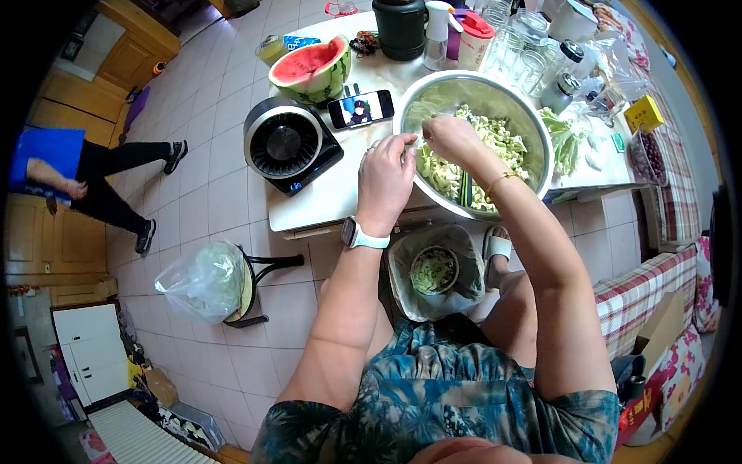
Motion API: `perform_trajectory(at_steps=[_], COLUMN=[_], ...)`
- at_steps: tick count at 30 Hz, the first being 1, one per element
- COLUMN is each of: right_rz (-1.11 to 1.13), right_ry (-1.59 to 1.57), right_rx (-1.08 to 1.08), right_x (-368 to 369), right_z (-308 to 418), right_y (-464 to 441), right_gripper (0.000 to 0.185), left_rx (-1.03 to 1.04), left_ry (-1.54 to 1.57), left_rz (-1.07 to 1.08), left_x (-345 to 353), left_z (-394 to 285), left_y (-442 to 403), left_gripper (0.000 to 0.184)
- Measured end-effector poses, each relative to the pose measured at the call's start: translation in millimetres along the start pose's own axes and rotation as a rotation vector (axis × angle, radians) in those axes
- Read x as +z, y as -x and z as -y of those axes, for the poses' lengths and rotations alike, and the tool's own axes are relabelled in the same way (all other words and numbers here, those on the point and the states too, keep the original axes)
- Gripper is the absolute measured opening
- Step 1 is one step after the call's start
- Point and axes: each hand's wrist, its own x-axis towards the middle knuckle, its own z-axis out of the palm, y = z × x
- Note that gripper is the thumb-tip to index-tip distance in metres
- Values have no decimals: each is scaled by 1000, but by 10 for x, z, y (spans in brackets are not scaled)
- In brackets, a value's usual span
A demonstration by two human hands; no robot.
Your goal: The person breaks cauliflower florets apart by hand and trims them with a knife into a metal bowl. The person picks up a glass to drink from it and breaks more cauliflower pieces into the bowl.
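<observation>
A large metal bowl [539, 147] on the table holds chopped pale-green vegetable pieces [502, 147]. My left hand [386, 174] is at the bowl's left rim, thumb and fingers drawn together. Whatever those fingertips may hold is too small to make out. Inside the bowl, above the left part of the vegetables, my right hand [452, 139] has its fingers curled in, and its fingertips are partly hidden. A dark utensil with green edges [465, 189] stands among the pieces, below my right hand.
A phone [360, 109], a round black fan [287, 143] and a cut watermelon [313, 68] are left of the bowl. Glass jars [502, 50] and leafy greens [566, 139] lie rightward. Below is a lined bin [402, 290]. A person [85, 170] walks at left.
</observation>
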Motion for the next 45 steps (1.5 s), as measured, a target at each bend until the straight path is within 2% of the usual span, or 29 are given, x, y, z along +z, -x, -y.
perform_trajectory(at_steps=[3,5,7,9,11,12,13,15,17,18,19,21,22,25,27,29,31,32,33,35,38,41,42,43,45], right_rz=[79,37,1,-26,-143,-145,-195,-225,-260,-303,-255,-194,-141,-217,-144,-151,45,99,219,194,245,245,135,168,-43], right_ry=[115,91,-47,-83,-542,-503,-895,-966,-627,-599,-398,-297,-133,61,-13,-39,-84,8,124,106,127,213,143,188,182], right_rx=[-40,-30,76,66,94,87,158,142,238,198,246,276,231,172,7,-1,-129,-181,-238,-275,-354,-308,-291,-303,-289], right_x=[92,282,34,-102,-341,-395,-387,-366,-617,-646,-773,-861,-753,-545,-494,-454,-380,-309,-299,-311,-303,-440,-543,-555,-712], right_z=[67,-4,102,31,5,39,5,-65,-112,-105,-219,-233,-404,-430,-336,-300,-227,-227,-194,-166,-221,-180,-238,-227,-395], right_y=[0,-21,46,117,297,318,472,556,812,836,935,998,1048,1071,998,978,1000,1002,1010,1017,974,973,987,972,1017], right_gripper=[17,17,15,15,21,24,22,24,23,22,20,18,15,15,16,18,23,25,20,14,16,21,26,30,29], left_rx=[0,-8,-18,-79,-77,-84,-80,-49,-46,-41,-49,-62,-66,-56,-68,-79,-74,-73,-83,-92,-79,-99,-97,-94,-93], left_ry=[27,35,45,81,94,98,101,141,121,104,104,91,73,66,63,62,88,88,100,111,101,124,124,123,88], left_rz=[-21,-18,-18,-21,-19,-22,-19,9,13,1,9,2,10,7,8,10,11,9,15,24,19,21,25,31,47], left_x=[27,37,49,58,70,57,80,100,139,137,147,116,102,131,132,143,151,148,143,139,135,128,125,122,98], left_z=[-18,-29,-25,-20,-55,-64,-90,-126,-122,-115,-113,-104,-103,-87,-82,-83,-75,-78,-86,-91,-96,-91,-84,-78,-65], left_y=[-12,-15,-27,-36,-62,-55,-65,-52,-37,-50,-31,-53,-50,-65,-82,-80,-87,-93,-97,-94,-92,-84,-74,-74,-54], left_gripper=[18,18,18,18,18,19,19,23,24,25,25,24,24,23,23,23,22,22,21,19,19,20,19,19,21])
